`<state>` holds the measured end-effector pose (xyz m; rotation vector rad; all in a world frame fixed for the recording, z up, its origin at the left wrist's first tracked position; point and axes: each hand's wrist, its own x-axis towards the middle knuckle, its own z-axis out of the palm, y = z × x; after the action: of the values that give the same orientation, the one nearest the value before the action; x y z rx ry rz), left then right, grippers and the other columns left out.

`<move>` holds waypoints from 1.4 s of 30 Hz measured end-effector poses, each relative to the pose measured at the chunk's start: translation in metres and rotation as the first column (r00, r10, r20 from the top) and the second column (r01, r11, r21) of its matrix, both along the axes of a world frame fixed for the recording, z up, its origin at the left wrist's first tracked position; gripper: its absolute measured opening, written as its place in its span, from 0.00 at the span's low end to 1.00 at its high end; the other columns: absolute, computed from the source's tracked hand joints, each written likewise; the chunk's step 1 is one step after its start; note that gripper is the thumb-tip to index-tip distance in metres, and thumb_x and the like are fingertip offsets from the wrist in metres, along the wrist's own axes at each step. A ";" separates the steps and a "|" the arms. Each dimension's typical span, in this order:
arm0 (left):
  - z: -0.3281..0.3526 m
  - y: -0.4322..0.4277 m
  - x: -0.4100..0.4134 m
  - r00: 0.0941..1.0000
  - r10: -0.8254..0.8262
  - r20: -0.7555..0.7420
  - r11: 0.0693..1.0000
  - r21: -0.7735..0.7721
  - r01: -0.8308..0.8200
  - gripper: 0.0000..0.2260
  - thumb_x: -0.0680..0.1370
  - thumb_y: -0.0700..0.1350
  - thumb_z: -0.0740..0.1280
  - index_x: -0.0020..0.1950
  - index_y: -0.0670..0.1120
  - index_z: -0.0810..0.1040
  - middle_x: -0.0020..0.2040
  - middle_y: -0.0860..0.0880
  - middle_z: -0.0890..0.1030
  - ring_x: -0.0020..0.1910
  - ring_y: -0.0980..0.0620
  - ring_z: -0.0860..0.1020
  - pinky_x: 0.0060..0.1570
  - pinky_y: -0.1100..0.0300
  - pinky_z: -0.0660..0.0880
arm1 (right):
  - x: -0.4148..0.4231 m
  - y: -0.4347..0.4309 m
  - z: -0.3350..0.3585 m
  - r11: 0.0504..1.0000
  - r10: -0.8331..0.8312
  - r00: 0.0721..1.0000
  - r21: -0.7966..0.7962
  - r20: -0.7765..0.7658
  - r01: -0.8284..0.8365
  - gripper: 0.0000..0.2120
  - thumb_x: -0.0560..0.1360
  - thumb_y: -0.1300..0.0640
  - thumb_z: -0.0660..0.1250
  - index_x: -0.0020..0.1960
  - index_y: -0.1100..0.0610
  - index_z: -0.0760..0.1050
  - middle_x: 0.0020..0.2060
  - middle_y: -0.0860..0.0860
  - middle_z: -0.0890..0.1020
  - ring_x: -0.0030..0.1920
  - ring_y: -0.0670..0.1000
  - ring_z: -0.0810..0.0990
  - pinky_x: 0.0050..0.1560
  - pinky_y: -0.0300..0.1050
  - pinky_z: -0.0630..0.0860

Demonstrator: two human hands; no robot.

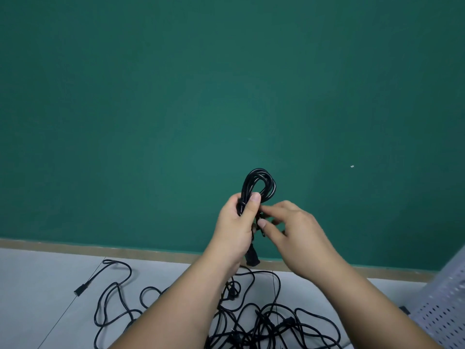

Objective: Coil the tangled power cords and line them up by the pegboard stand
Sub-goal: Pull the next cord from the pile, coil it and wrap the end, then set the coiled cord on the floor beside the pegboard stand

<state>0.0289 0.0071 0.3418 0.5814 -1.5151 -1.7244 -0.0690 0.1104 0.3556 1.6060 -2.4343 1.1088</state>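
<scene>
Against a green wall point(151, 96), above a grey floor point(37, 285) and near the pale, perforated pegboard stand point(442, 306) at the lower right edge, a person works on one bundle in the centre of the frame. Tangled cords point(264, 321) lie below. The step in hand looks to be securing the coiled cord point(259, 182). The left hand point(236, 222) is wrapped round the bundle's waist, thumb pressed across the strands. The right hand point(297, 230), just beside it, pinches at the same waist with thumb and fingertips curled in. Blur hides exactly what they grip, likely the cord's tail.

To do it well, the left hand's hold should not slacken, or the loops will probably spring apart. The tail wants winding snugly round the middle and tucking under itself, with the plug point(251, 256) left free rather than bent hard. The bundle is best kept clear of the heap, so no stray strand snags it.

That heap fills the lower middle of the frame in thin black loops crossing one another. One strand runs off lower left to a lone connector point(80, 290). The held cord is black and glossy, folded into a narrow hank whose rounded top rises above the left thumb. Its plug hangs below that hand's heel.
</scene>
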 end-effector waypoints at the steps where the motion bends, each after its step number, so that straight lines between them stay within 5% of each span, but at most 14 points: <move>1: 0.000 0.000 -0.001 0.999 -0.009 0.040 0.998 -0.055 0.011 0.12 0.84 0.55 0.68 0.57 0.47 0.80 0.48 0.51 0.86 0.47 0.55 0.82 0.52 0.58 0.79 | -0.004 0.002 0.002 0.999 -0.028 0.999 -0.019 0.017 0.028 0.15 0.82 0.44 0.67 0.67 0.46 0.82 0.53 0.42 0.80 0.53 0.44 0.80 0.58 0.47 0.77; 3: 0.000 0.001 -0.001 0.996 -0.032 0.088 0.990 -0.137 0.044 0.12 0.85 0.55 0.66 0.59 0.47 0.79 0.52 0.52 0.87 0.52 0.56 0.84 0.57 0.59 0.78 | -0.010 0.006 0.010 0.987 -0.093 0.991 -0.123 0.101 0.105 0.16 0.81 0.41 0.66 0.65 0.47 0.80 0.51 0.43 0.81 0.51 0.40 0.81 0.54 0.41 0.77; 5: 0.000 0.006 -0.002 0.992 -0.085 0.092 0.982 -0.163 0.100 0.11 0.86 0.51 0.64 0.59 0.44 0.77 0.48 0.51 0.88 0.49 0.54 0.86 0.51 0.61 0.80 | -0.015 0.009 0.017 0.977 -0.049 0.966 -0.189 0.253 0.099 0.18 0.82 0.39 0.64 0.69 0.45 0.72 0.49 0.45 0.81 0.44 0.38 0.82 0.44 0.32 0.74; 7: -0.003 0.014 -0.005 0.981 -0.163 0.101 0.966 -0.188 0.179 0.10 0.87 0.50 0.62 0.56 0.43 0.73 0.42 0.47 0.86 0.43 0.47 0.87 0.45 0.54 0.81 | -0.021 0.013 0.022 0.980 -0.018 0.959 -0.186 0.284 0.074 0.17 0.83 0.37 0.58 0.68 0.42 0.71 0.46 0.46 0.81 0.41 0.39 0.81 0.43 0.32 0.74; 10: -0.011 0.024 -0.012 0.972 -0.168 0.166 0.940 -0.270 0.209 0.10 0.87 0.51 0.62 0.53 0.46 0.72 0.38 0.46 0.81 0.34 0.46 0.82 0.37 0.52 0.78 | -0.033 0.019 0.021 0.989 -0.053 0.985 -0.127 0.163 0.074 0.18 0.85 0.37 0.53 0.54 0.45 0.78 0.37 0.46 0.82 0.39 0.46 0.79 0.45 0.49 0.77; 13: -0.011 0.029 -0.019 0.953 -0.155 0.261 0.897 -0.366 0.247 0.10 0.86 0.54 0.62 0.50 0.49 0.71 0.37 0.48 0.79 0.30 0.50 0.79 0.35 0.54 0.77 | -0.044 0.026 0.023 0.987 -0.149 0.987 -0.056 0.064 0.153 0.19 0.86 0.40 0.54 0.48 0.49 0.77 0.34 0.48 0.80 0.39 0.53 0.79 0.42 0.51 0.75; 18: -0.019 0.034 -0.024 0.907 -0.206 0.367 0.815 -0.449 0.367 0.10 0.86 0.56 0.60 0.55 0.50 0.70 0.38 0.49 0.79 0.31 0.52 0.78 0.40 0.47 0.79 | -0.046 0.037 0.023 0.980 -0.188 0.965 0.031 -0.184 0.197 0.18 0.84 0.39 0.52 0.49 0.50 0.72 0.30 0.47 0.75 0.34 0.57 0.75 0.34 0.52 0.66; 22: -0.026 0.041 -0.024 0.887 -0.264 0.378 0.807 -0.417 0.418 0.10 0.86 0.58 0.58 0.59 0.52 0.69 0.38 0.51 0.79 0.34 0.53 0.76 0.43 0.44 0.78 | -0.042 0.046 0.029 0.970 -0.142 0.915 0.133 -0.379 0.205 0.23 0.82 0.36 0.45 0.57 0.49 0.71 0.33 0.47 0.78 0.36 0.59 0.77 0.37 0.52 0.73; 25: -0.030 0.042 -0.022 0.867 -0.233 0.441 0.757 -0.477 0.446 0.13 0.85 0.59 0.60 0.64 0.53 0.69 0.42 0.53 0.80 0.39 0.54 0.78 0.45 0.47 0.79 | -0.036 0.053 0.027 0.976 -0.096 0.958 0.164 -0.271 0.144 0.21 0.82 0.34 0.46 0.65 0.41 0.69 0.39 0.45 0.83 0.42 0.57 0.81 0.44 0.54 0.79; 29: -0.036 0.050 -0.024 0.841 -0.153 0.519 0.713 -0.530 0.458 0.13 0.83 0.60 0.65 0.60 0.54 0.69 0.43 0.54 0.79 0.40 0.55 0.76 0.41 0.54 0.74 | -0.041 0.058 0.011 0.980 -0.182 0.983 0.085 0.029 0.179 0.15 0.85 0.40 0.57 0.49 0.49 0.73 0.32 0.47 0.78 0.35 0.51 0.76 0.38 0.50 0.72; 33: -0.050 0.063 -0.032 0.864 -0.191 0.466 0.783 -0.458 0.421 0.11 0.82 0.61 0.64 0.51 0.55 0.68 0.37 0.52 0.75 0.34 0.52 0.70 0.38 0.48 0.71 | -0.032 0.064 -0.012 0.932 -0.294 0.818 -0.043 0.495 0.361 0.18 0.87 0.45 0.59 0.45 0.56 0.73 0.36 0.51 0.79 0.38 0.53 0.75 0.41 0.51 0.72; 36: -0.064 0.079 -0.034 0.843 -0.221 0.490 0.797 -0.407 0.446 0.10 0.82 0.62 0.63 0.51 0.59 0.67 0.38 0.52 0.77 0.34 0.50 0.72 0.39 0.45 0.74 | -0.027 0.077 -0.021 0.915 -0.393 0.879 0.019 0.269 0.403 0.17 0.87 0.45 0.57 0.46 0.56 0.71 0.35 0.52 0.79 0.37 0.54 0.77 0.38 0.50 0.70; 39: -0.069 0.091 -0.030 0.768 -0.127 0.628 0.619 -0.555 0.557 0.14 0.84 0.59 0.62 0.58 0.50 0.67 0.41 0.50 0.78 0.38 0.48 0.75 0.38 0.49 0.72 | -0.032 0.100 -0.023 0.920 -0.322 0.939 0.193 -0.123 0.340 0.17 0.87 0.43 0.55 0.49 0.55 0.69 0.33 0.51 0.78 0.36 0.56 0.77 0.35 0.52 0.67; 42: -0.082 0.108 -0.030 0.696 -0.130 0.706 0.506 -0.557 0.659 0.17 0.85 0.59 0.62 0.66 0.48 0.67 0.51 0.48 0.80 0.48 0.45 0.79 0.47 0.49 0.75 | -0.041 0.124 -0.039 0.892 -0.232 0.952 0.347 -0.202 0.291 0.18 0.87 0.42 0.54 0.51 0.56 0.70 0.36 0.51 0.80 0.38 0.58 0.78 0.37 0.53 0.70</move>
<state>-0.0012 0.1150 0.2603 0.2509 -2.8561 -0.9482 -0.1097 0.2342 0.3166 1.3123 -2.7657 0.4806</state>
